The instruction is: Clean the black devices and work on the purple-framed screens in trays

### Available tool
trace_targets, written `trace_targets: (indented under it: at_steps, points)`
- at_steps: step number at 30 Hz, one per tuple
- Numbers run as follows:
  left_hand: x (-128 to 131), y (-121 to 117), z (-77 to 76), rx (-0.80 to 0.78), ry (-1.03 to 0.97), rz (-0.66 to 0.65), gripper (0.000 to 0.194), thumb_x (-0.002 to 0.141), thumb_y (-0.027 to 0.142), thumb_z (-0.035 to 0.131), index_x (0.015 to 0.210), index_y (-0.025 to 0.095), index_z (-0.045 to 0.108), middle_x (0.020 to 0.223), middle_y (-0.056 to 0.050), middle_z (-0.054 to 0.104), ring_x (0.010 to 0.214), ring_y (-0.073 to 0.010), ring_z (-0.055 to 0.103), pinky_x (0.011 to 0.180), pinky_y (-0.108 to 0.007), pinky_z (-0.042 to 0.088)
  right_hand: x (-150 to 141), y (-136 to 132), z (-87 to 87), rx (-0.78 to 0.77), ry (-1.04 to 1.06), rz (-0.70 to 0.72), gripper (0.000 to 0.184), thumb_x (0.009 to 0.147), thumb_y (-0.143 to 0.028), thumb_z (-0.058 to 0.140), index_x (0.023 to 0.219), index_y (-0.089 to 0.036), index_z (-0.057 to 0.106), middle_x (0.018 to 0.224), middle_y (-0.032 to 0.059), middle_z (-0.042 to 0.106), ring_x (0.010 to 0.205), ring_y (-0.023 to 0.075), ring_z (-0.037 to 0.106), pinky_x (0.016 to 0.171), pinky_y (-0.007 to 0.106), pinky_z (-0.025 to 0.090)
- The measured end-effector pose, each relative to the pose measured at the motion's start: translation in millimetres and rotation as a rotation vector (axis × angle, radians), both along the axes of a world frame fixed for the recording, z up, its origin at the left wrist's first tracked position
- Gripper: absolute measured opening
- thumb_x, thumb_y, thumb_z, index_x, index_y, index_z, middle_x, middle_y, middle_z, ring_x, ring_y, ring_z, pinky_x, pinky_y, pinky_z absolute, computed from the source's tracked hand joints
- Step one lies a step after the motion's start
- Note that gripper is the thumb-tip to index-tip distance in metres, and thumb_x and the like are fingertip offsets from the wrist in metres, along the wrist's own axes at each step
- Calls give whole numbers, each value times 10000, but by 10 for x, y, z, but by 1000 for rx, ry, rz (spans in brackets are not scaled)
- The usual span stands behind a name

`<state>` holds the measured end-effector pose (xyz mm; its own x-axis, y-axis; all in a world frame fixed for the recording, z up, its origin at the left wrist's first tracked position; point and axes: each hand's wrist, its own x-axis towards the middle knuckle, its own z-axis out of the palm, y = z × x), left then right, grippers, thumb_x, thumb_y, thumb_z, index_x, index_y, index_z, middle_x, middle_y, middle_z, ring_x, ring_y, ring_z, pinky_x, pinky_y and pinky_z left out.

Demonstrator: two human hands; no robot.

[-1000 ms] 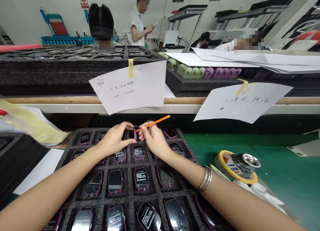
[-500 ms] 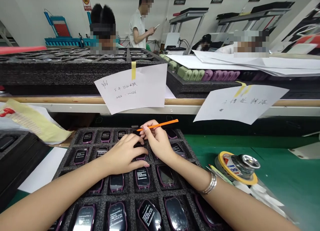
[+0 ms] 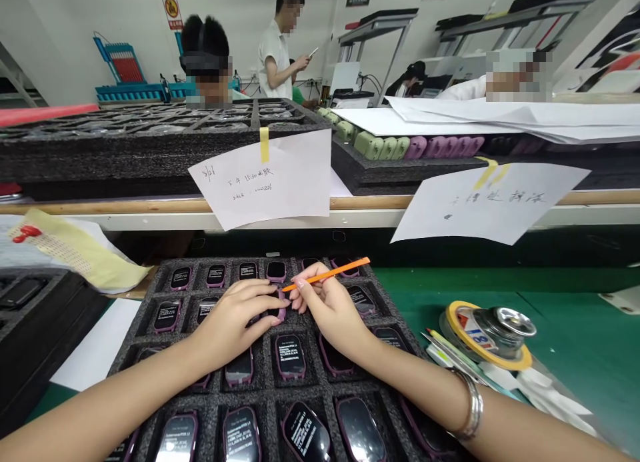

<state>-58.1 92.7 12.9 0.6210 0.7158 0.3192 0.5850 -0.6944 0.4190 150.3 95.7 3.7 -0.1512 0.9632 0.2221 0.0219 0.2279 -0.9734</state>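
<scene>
My left hand (image 3: 243,309) holds a purple-framed smartwatch (image 3: 281,310) by its edges, thumb below and fingers above, at the second row of a black foam tray (image 3: 260,342). Most of that watch is covered by my fingers. In my right hand (image 3: 325,302) a thin orange stick (image 3: 345,269) is pinched, its pointed tip close to the watch's upper right edge; whether it touches cannot be told. Other smartwatches lie in the tray's compartments, several with white text on their screens, such as the lit watch (image 3: 290,357) just below my hands.
Right of the tray, a tape roll (image 3: 455,329), a metal-topped glass jar (image 3: 513,322) and pens (image 3: 450,349) lie on the green mat. A shelf edge (image 3: 360,219) with hanging handwritten sheets (image 3: 265,182) crosses ahead. Another foam tray (image 3: 55,315) stands left. People are beyond the shelf.
My right hand has moved down with the orange stick, bringing its tip from the top row to the second-row watch. My left thumb and fingers have closed around that watch.
</scene>
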Motion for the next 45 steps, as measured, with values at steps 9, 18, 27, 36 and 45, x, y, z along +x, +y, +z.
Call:
trace_targets:
  at_steps: [9, 18, 27, 36, 45]
  points:
    - [59, 17, 72, 9, -3, -8, 186, 947, 222, 624, 1130, 244, 652, 1160, -64, 670, 1139, -239, 595, 999, -426, 496, 11, 19, -37, -15, -35, -9, 244, 970, -452, 523, 872, -232, 489, 687, -26, 599, 570, 133, 601, 558, 263, 492]
    - [48, 28, 39, -11, -20, -3, 221, 939, 228, 635, 1154, 262, 597, 1148, -44, 665, 1139, -233, 591, 1010, -409, 489, 0, 2, -26, -22, -57, 14, 209, 973, -416, 510, 876, -233, 487, 686, -26, 596, 583, 135, 603, 569, 263, 498]
    - [54, 14, 45, -48, -26, 87, 344, 889, 246, 689, 1169, 218, 492, 1131, -71, 639, 1093, -254, 609, 955, -434, 521, 24, 14, 6, -4, -112, 39, 179, 981, -366, 498, 861, -233, 484, 694, -18, 583, 605, 147, 596, 577, 282, 491]
    - [112, -161, 194, 41, -18, -45, 168, 966, 227, 585, 1133, 230, 567, 1071, -52, 617, 1036, -230, 574, 926, -415, 476, 71, -59, 77, 21, -55, 28, 233, 979, -442, 496, 876, -234, 481, 710, -19, 593, 610, 143, 609, 593, 284, 502]
    - [257, -552, 266, -25, 223, -141, 196, 951, 328, 619, 1102, 203, 629, 1220, -124, 555, 1194, -343, 507, 1001, -557, 439, 223, -384, 162, -140, 62, 64, 335, 923, -535, 610, 877, -217, 515, 753, -8, 643, 583, 109, 582, 581, 257, 483]
